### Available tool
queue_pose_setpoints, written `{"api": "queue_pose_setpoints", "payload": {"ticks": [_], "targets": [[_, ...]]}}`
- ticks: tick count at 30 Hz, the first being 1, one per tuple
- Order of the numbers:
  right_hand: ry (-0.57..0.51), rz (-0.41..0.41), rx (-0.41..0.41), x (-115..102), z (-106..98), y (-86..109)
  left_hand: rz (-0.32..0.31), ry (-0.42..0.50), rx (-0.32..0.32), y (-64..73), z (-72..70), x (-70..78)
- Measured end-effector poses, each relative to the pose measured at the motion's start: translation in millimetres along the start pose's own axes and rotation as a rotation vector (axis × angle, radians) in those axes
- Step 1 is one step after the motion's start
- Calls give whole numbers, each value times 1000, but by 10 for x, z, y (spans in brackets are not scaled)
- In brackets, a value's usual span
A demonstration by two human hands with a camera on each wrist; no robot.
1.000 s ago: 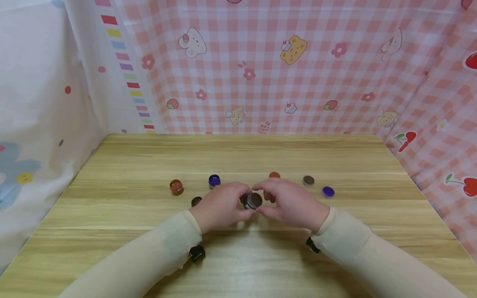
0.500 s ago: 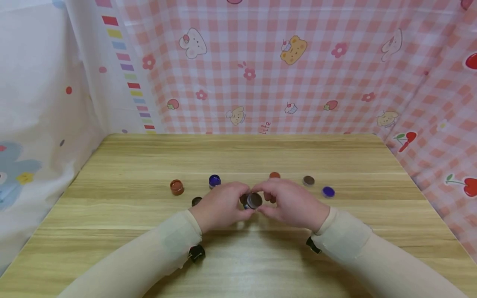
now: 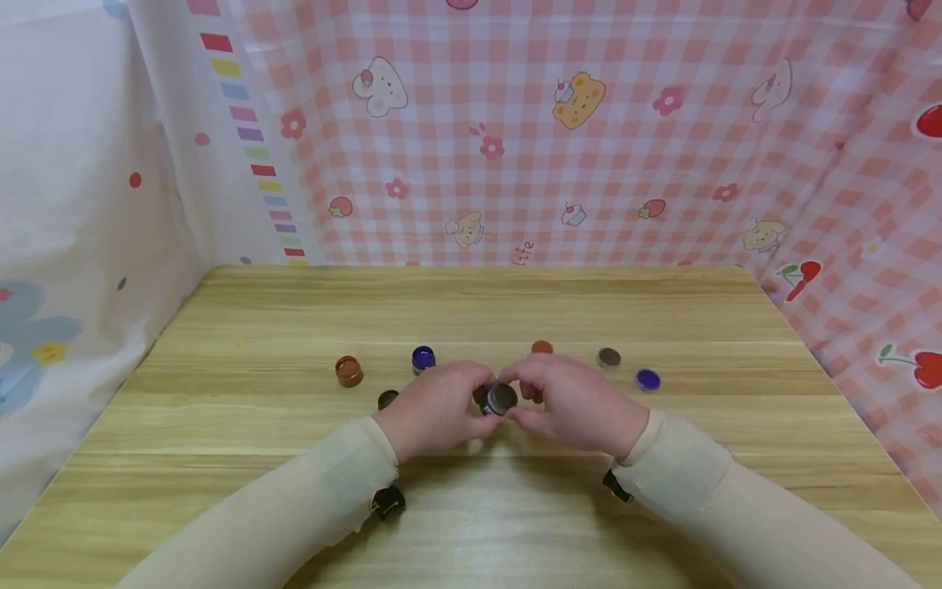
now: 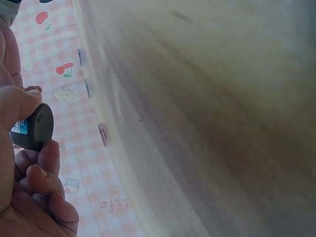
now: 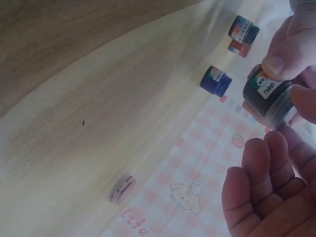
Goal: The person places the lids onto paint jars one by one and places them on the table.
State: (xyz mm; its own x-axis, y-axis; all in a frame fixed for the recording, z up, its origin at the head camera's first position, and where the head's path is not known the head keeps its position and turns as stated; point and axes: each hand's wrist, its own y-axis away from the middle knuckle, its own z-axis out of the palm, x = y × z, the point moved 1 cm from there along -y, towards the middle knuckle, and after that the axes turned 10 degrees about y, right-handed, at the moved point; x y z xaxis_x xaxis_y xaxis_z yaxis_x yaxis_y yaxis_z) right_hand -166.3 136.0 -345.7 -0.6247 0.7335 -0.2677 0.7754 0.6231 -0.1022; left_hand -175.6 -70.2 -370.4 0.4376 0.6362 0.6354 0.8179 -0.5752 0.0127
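Note:
My left hand (image 3: 437,413) grips a small dark paint jar (image 5: 259,94) with a "deli" label, over the middle of the table. Its clear-sided lid (image 3: 504,398) is on the jar and faces my right hand (image 3: 577,405). The thumb and forefinger of that hand pinch the lid's edge, while its other fingers curl free below, as the right wrist view shows. In the left wrist view the jar's dark round base (image 4: 43,127) is turned to the camera, held between thumb and fingertips.
Uncapped jars stand to the left: orange-brown (image 3: 349,371), blue (image 3: 423,358) and a dark jar (image 3: 387,398) partly behind my left hand. Loose lids lie to the right: an orange lid (image 3: 541,347), a brown lid (image 3: 608,357) and a blue lid (image 3: 648,379). A checked cloth (image 3: 471,164) hangs behind.
My right forefinger has closed in slightly on the lid's edge. Otherwise both hands, the jar and the things on the table stay in place.

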Motion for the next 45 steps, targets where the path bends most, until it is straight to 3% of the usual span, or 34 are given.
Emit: {"api": "queue_pose_setpoints", "payload": {"ticks": [45], "targets": [[3,-9,9,37,24,11,12,-14,5,-19,23,-8]]}}
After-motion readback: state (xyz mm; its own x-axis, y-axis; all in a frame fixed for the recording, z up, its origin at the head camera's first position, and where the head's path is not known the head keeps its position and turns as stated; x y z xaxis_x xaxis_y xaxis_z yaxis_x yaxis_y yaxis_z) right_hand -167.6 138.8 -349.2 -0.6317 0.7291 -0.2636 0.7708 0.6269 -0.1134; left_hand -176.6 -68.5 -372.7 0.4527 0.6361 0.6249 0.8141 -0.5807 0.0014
